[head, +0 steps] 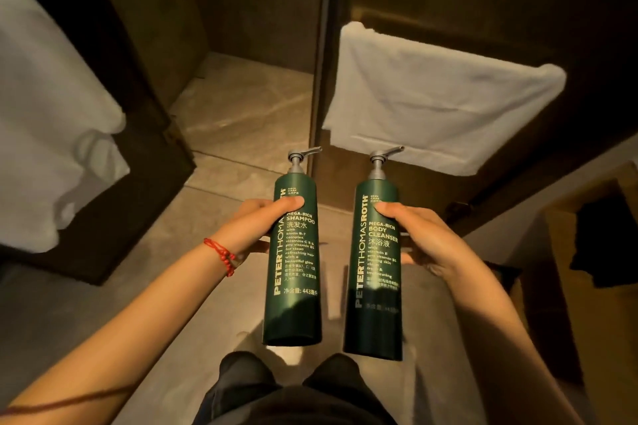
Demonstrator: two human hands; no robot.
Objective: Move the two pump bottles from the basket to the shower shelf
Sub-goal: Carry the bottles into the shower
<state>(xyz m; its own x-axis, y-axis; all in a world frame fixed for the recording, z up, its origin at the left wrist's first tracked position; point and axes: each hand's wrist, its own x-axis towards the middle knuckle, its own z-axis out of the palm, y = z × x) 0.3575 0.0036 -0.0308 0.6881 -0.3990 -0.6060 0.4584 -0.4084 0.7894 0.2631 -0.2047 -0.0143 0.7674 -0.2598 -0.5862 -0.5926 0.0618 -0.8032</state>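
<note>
Green shampoo bottle (293,259) upright in left hand (257,226), body-cleanser bottle (374,266) in right hand (426,241).

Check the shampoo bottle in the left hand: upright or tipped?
Upright. The shampoo bottle is held in the left hand, with its pump at the top and its base hanging above the floor.

Behind each grip, fingers hide behind the shampoo bottle (293,259) and body cleanser bottle (374,262); lowest cleanser print blurs.
</note>
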